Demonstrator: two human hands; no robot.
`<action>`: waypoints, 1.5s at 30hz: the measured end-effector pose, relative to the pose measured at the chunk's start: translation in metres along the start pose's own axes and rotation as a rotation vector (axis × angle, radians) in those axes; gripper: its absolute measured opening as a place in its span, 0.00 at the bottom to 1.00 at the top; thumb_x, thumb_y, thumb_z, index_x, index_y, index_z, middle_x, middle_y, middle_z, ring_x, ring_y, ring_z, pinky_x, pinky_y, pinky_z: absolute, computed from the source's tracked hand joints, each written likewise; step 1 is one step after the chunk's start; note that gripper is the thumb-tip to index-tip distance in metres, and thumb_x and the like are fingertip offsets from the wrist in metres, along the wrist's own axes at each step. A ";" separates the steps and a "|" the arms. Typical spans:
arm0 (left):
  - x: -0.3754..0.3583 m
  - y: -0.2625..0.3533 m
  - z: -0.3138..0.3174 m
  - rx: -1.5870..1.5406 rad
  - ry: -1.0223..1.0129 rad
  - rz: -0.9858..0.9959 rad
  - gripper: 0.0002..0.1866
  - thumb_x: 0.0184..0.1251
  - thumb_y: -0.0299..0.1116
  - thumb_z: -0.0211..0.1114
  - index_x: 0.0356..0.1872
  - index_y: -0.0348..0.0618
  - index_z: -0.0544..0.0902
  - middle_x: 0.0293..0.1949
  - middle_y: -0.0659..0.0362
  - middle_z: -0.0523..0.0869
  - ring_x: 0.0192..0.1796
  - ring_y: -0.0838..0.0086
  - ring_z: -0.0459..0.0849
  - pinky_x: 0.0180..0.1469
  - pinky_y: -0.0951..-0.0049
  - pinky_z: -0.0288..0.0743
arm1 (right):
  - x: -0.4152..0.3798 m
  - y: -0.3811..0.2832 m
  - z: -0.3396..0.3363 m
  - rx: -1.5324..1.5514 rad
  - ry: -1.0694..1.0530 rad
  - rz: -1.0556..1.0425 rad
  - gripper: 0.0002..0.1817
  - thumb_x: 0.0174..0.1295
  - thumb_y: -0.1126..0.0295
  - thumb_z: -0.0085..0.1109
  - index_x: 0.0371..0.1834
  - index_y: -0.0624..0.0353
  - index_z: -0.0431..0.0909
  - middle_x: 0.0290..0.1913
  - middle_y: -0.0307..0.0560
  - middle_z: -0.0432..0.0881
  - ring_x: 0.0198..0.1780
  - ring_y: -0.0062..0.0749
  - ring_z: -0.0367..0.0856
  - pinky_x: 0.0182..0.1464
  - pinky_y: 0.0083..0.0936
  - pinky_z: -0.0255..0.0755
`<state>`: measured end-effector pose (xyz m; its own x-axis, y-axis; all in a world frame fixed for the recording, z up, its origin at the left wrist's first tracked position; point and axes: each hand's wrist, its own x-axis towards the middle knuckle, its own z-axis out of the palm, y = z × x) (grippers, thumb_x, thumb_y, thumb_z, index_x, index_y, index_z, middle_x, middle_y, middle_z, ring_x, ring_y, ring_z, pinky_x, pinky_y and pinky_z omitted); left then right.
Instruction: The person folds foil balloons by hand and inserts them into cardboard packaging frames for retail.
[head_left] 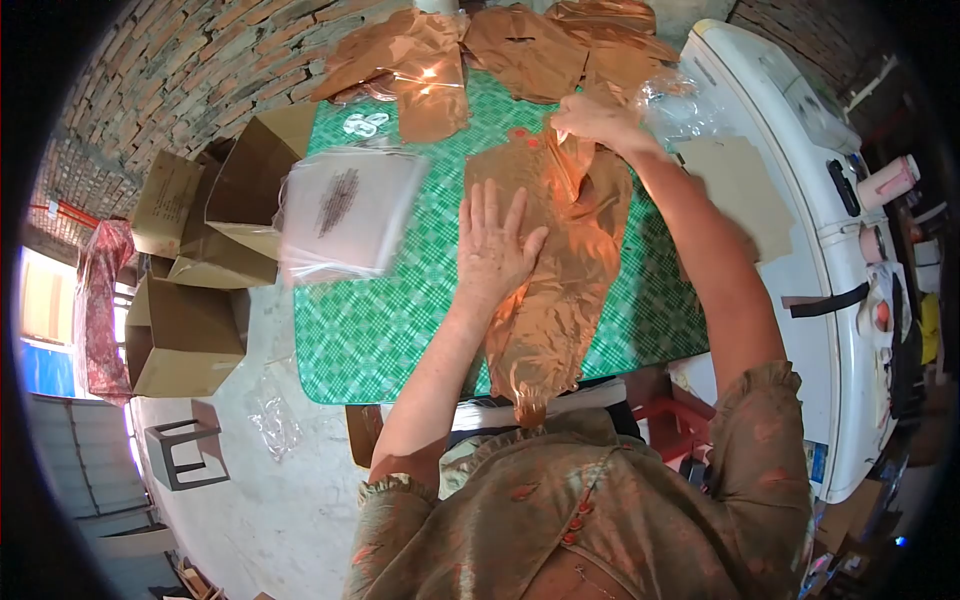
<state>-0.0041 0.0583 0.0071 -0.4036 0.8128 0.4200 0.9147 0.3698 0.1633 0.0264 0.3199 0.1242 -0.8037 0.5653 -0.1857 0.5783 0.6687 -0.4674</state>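
A flat, crinkled, copper-coloured foil balloon (560, 285) lies lengthwise on the green checked tablecloth (375, 325), its narrow end hanging at the edge near my body. My left hand (495, 245) is spread flat with fingers apart, pressing on the left side of the foil. At the far end, my right hand (597, 122) has its fingers pinched together on a raised, folded part of the foil. The fingertips are partly hidden there. More copper foil balloons (525, 50) are heaped along the back of the table.
A stack of clear printed plastic bags (345, 215) sits at the table's left, with round white stickers (365, 124) behind it. Open cardboard boxes (190, 335) stand left. Crumpled clear plastic (680, 105), a cardboard piece (745, 195) and a white fridge (790, 130) are right.
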 end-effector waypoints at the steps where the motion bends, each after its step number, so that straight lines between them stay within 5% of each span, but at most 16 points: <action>1: 0.000 0.000 0.000 0.004 0.001 0.000 0.37 0.80 0.62 0.51 0.80 0.49 0.69 0.79 0.34 0.65 0.82 0.41 0.59 0.84 0.44 0.47 | 0.002 -0.001 0.002 0.031 -0.035 -0.030 0.22 0.67 0.50 0.59 0.41 0.62 0.80 0.38 0.46 0.84 0.40 0.32 0.82 0.37 0.35 0.72; 9: 0.001 -0.001 -0.001 0.029 -0.020 0.004 0.37 0.80 0.62 0.51 0.77 0.47 0.74 0.77 0.32 0.67 0.82 0.40 0.59 0.84 0.44 0.47 | -0.033 -0.020 0.020 0.652 -0.156 -0.003 0.32 0.72 0.41 0.60 0.57 0.63 0.74 0.54 0.47 0.84 0.51 0.32 0.86 0.54 0.32 0.82; 12: 0.001 0.000 -0.003 0.029 -0.035 0.001 0.36 0.80 0.63 0.51 0.74 0.44 0.76 0.77 0.31 0.67 0.82 0.40 0.59 0.84 0.44 0.47 | -0.002 0.031 0.046 0.506 0.086 -0.190 0.25 0.77 0.51 0.55 0.56 0.67 0.77 0.56 0.55 0.86 0.51 0.43 0.89 0.51 0.37 0.84; 18: 0.001 0.000 -0.002 -0.002 -0.023 -0.006 0.38 0.80 0.63 0.51 0.73 0.40 0.77 0.77 0.31 0.67 0.83 0.40 0.59 0.84 0.44 0.47 | -0.024 0.078 0.092 -0.276 0.480 -0.436 0.24 0.80 0.60 0.46 0.72 0.62 0.73 0.72 0.51 0.77 0.76 0.52 0.71 0.75 0.46 0.64; 21: 0.001 0.000 -0.003 0.002 -0.017 -0.001 0.38 0.80 0.63 0.51 0.73 0.38 0.76 0.77 0.31 0.67 0.83 0.40 0.59 0.84 0.45 0.46 | -0.038 0.063 0.101 -0.306 0.370 -0.477 0.27 0.81 0.59 0.45 0.78 0.58 0.67 0.80 0.49 0.68 0.85 0.48 0.54 0.83 0.52 0.47; 24: 0.002 0.001 -0.003 -0.029 0.009 0.000 0.38 0.80 0.62 0.51 0.72 0.36 0.76 0.77 0.32 0.67 0.83 0.40 0.59 0.84 0.45 0.47 | -0.046 0.051 0.104 -0.378 0.313 -0.441 0.30 0.81 0.58 0.46 0.82 0.58 0.63 0.84 0.48 0.61 0.87 0.46 0.50 0.83 0.55 0.47; 33: 0.003 0.001 -0.005 -0.004 -0.067 -0.014 0.39 0.80 0.61 0.52 0.75 0.36 0.73 0.79 0.34 0.65 0.83 0.41 0.58 0.84 0.44 0.46 | -0.061 0.038 0.107 -0.306 0.189 -0.394 0.40 0.82 0.40 0.31 0.88 0.54 0.51 0.90 0.43 0.47 0.90 0.40 0.37 0.87 0.54 0.23; 45: 0.005 0.004 -0.012 0.006 -0.146 -0.049 0.41 0.80 0.61 0.52 0.75 0.31 0.71 0.78 0.34 0.65 0.83 0.41 0.58 0.85 0.45 0.45 | -0.059 0.030 0.115 -0.341 0.185 -0.459 0.44 0.80 0.37 0.34 0.87 0.61 0.52 0.90 0.50 0.46 0.90 0.38 0.38 0.87 0.53 0.26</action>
<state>-0.0024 0.0582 0.0199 -0.4468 0.8506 0.2773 0.8940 0.4126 0.1746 0.0754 0.2507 0.0215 -0.9619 0.2363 0.1376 0.2147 0.9643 -0.1548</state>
